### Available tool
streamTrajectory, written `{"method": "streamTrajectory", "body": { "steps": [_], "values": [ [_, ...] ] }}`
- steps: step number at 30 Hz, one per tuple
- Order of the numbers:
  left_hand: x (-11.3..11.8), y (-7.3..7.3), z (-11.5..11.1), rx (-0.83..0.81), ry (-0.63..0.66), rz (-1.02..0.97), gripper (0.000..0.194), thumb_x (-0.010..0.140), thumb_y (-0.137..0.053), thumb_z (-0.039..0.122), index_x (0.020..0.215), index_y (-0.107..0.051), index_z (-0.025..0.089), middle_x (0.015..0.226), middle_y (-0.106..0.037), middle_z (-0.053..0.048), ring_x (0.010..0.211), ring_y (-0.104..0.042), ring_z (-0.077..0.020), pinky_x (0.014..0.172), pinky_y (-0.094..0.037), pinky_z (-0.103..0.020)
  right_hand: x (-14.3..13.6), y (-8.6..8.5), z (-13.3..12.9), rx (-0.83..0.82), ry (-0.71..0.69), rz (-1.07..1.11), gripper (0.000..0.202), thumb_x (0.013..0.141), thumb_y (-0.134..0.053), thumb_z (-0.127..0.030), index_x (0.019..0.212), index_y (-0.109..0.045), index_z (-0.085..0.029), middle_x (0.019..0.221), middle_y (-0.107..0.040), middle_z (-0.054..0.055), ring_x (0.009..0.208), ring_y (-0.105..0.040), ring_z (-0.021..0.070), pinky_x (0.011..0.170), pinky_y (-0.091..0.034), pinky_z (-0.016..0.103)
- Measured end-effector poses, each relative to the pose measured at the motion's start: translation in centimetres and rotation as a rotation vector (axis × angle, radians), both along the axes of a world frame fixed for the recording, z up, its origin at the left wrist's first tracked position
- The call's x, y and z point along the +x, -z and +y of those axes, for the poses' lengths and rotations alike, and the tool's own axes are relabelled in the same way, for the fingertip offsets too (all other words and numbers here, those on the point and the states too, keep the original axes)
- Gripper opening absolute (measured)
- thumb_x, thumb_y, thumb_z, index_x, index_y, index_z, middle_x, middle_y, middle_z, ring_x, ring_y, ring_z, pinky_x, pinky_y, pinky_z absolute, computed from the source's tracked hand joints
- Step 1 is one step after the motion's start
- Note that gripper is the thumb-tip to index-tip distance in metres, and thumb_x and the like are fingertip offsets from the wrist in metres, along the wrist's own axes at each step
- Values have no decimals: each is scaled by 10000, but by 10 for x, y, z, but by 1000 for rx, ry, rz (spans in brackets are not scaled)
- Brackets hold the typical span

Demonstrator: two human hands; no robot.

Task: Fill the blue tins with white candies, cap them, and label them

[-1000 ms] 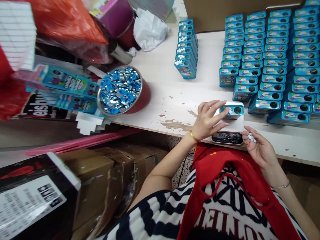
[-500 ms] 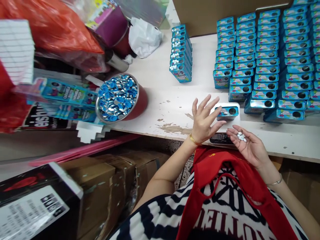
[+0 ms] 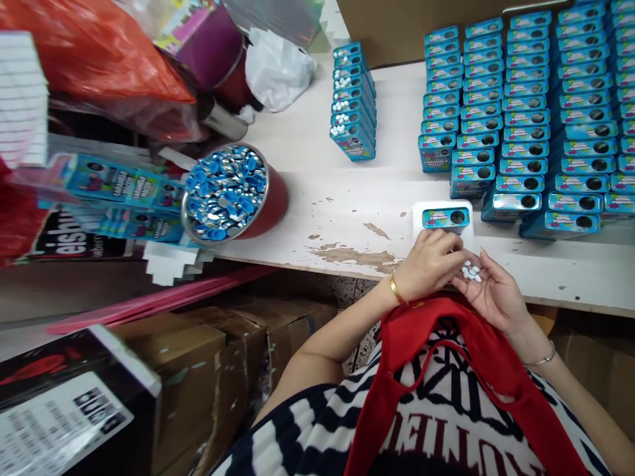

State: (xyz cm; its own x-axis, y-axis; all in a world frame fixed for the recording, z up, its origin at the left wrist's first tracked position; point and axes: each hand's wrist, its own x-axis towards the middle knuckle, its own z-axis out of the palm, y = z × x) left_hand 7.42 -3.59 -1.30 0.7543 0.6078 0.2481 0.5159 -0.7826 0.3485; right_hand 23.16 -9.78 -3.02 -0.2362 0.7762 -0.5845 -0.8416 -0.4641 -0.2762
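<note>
Head view, over a worn white worktable: the person's right hand lies palm up at the table's near edge, fingers loosely spread, cradling a small heap of white candies. The left hand is curled over beside it, fingertips bunched together at the candies — whether they pinch one cannot be told from this angle. Both hands hover over the front of a small white scale, hiding its display. On the scale's platform stands a single blue tin, its round top opening dark.

Behind and to the right, rows of matching blue tins cover the table, their round holes facing up. A shorter row of tins stands further left, white candies showing at the holes. At the table's left edge sits a red tub heaped with blue and silver caps — beside it, flat printed tin sheets and a red plastic bag. Cardboard boxes stand on the floor below.
</note>
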Motion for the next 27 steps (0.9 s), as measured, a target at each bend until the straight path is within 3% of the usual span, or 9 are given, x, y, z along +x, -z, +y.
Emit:
{"method": "streamTrajectory", "body": {
  "steps": [5, 9, 14, 19, 23, 27],
  "values": [
    [1, 3, -4, -1, 26, 3, 251, 982, -420, 308, 954, -645, 201, 948, -656, -32, 857, -525, -169, 783, -325, -339, -5, -2, 0, 24, -68, 19, 252, 960, -473, -270, 1036, -680, -147, 1044, -720, 53, 954, -680, 149, 959, -549, 337],
    [1, -2, 3, 55, -15, -112, 213, 973, -460, 305, 918, -640, 205, 897, -670, -7, 837, -541, -145, 819, -319, -341, -6, -6, 3, 38, -46, 42, 272, 981, -421, -237, 983, -682, -157, 953, -732, 33, 916, -694, 130, 977, -542, 336],
    [1, -6, 32, 133, -206, -194, 209, 962, -484, 340, 942, -651, 216, 934, -676, -20, 885, -556, -154, 885, -311, -367, -2, -7, 4, 11, -116, -2, 353, 994, -372, -292, 1081, -662, -110, 1111, -716, 131, 1084, -671, 188, 972, -536, 314],
    [-4, 0, 52, 65, -141, 1, 518, 869, -557, 557, 1245, -552, 202, 1153, -626, -88, 1038, -532, -227, 877, -331, -378, 6, 1, 1, 7, -106, -54, 327, 979, -411, -292, 1115, -654, -120, 1184, -694, 142, 1153, -639, 206, 996, -521, 333],
    [-14, 5, 70, 32, -226, 23, 415, 891, -554, 502, 1181, -579, 206, 1000, -646, -58, 928, -556, -206, 818, -351, -356, 12, 6, 0, 7, -83, -77, 269, 941, -502, -294, 1082, -667, -135, 1191, -690, 147, 1169, -629, 221, 984, -534, 347],
    [-24, 19, 119, 37, -400, -105, 404, 869, -604, 452, 1181, -580, 196, 1025, -631, -76, 933, -552, -210, 814, -393, -343, 14, 7, 1, 4, -79, -69, 275, 926, -536, -299, 1069, -674, -109, 1208, -677, 169, 1187, -616, 227, 1006, -516, 325]
  ]
}}
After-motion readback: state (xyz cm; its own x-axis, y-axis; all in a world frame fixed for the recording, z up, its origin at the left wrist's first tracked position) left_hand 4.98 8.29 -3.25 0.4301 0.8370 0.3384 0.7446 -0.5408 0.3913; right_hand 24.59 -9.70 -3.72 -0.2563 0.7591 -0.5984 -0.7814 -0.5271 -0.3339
